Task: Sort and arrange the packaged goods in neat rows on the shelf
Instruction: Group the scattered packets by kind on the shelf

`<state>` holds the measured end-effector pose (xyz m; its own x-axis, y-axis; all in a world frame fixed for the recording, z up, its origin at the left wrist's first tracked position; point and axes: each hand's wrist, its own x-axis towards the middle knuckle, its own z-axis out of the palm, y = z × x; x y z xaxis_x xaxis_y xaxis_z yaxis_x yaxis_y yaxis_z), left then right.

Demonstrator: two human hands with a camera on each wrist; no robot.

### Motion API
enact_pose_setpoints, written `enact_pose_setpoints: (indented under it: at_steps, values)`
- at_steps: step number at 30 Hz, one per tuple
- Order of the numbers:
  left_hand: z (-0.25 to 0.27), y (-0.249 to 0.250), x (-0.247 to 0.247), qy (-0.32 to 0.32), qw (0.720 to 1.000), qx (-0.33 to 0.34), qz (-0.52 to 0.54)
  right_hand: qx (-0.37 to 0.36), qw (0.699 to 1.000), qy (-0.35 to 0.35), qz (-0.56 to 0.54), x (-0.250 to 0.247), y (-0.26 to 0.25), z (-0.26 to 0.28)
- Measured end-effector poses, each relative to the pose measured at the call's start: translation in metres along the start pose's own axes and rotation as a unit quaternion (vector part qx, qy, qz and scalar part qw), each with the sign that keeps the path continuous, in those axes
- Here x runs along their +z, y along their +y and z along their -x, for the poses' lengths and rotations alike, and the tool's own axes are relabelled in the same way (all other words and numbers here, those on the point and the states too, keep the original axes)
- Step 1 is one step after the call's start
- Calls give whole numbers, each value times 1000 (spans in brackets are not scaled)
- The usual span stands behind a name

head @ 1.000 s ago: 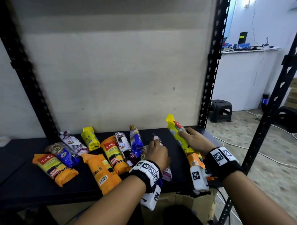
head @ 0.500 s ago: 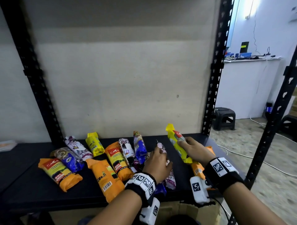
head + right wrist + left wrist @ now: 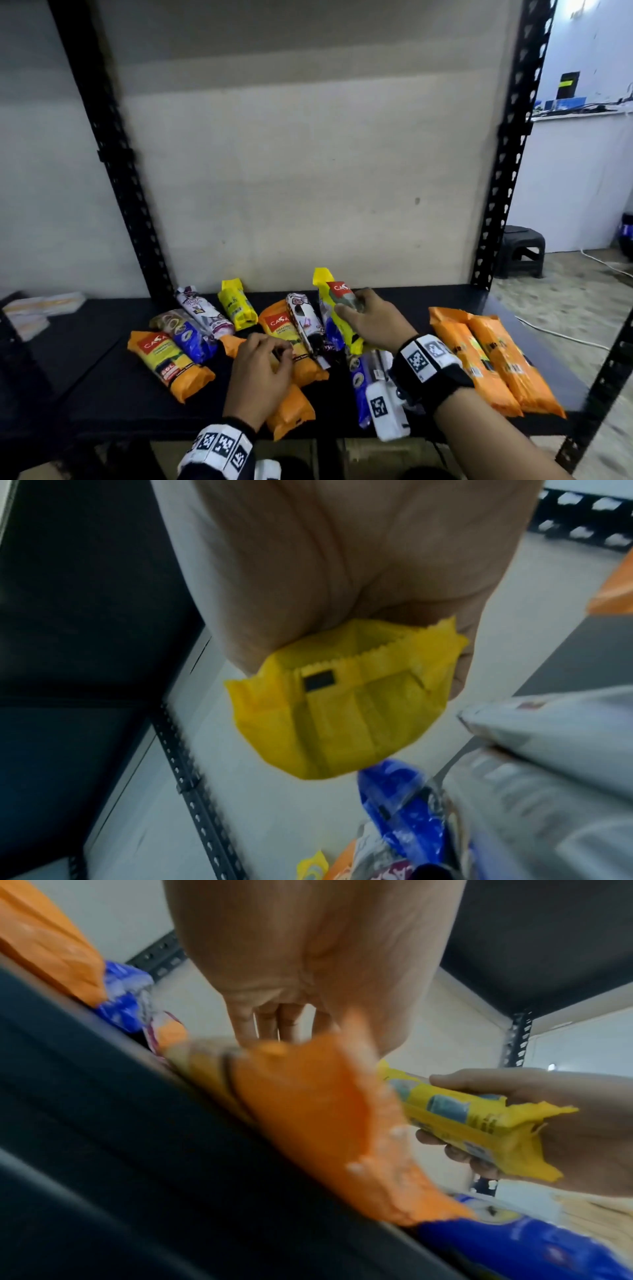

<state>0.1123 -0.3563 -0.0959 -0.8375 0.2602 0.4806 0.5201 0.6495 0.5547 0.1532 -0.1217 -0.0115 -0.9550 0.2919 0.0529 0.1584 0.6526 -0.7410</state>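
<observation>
Matte black shelf board (image 3: 102,387) in a perforated black steel frame. Far left, a glossy orange plastic packet with a red label (image 3: 170,364) lies flat, followed by a crinkled blue foil packet (image 3: 191,337), a white-and-purple wrapper (image 3: 204,313) and a short yellow packet (image 3: 237,307). The left hand (image 3: 262,378) rests, fingers loosely curled, on an orange packet (image 3: 291,407) near the front edge; whether it grips cannot be told. The right hand (image 3: 371,323) holds a long yellow packet with a crimped end (image 3: 337,308), tilted above the centre pile. Far right, two orange packets (image 3: 489,359) lie side by side, touching.
</observation>
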Motion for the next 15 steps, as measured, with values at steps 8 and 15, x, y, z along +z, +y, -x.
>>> enact_pose_setpoints:
  at_steps: [8, 15]
  values:
    - [6, -18, 10, -43, 998, -18, -44, -8, 997, 1, 75, 43, -41, -27]
    - [10, -15, 8, -27, 998, -26, -48, 5, 990, 7, 142, 65, -44, -31]
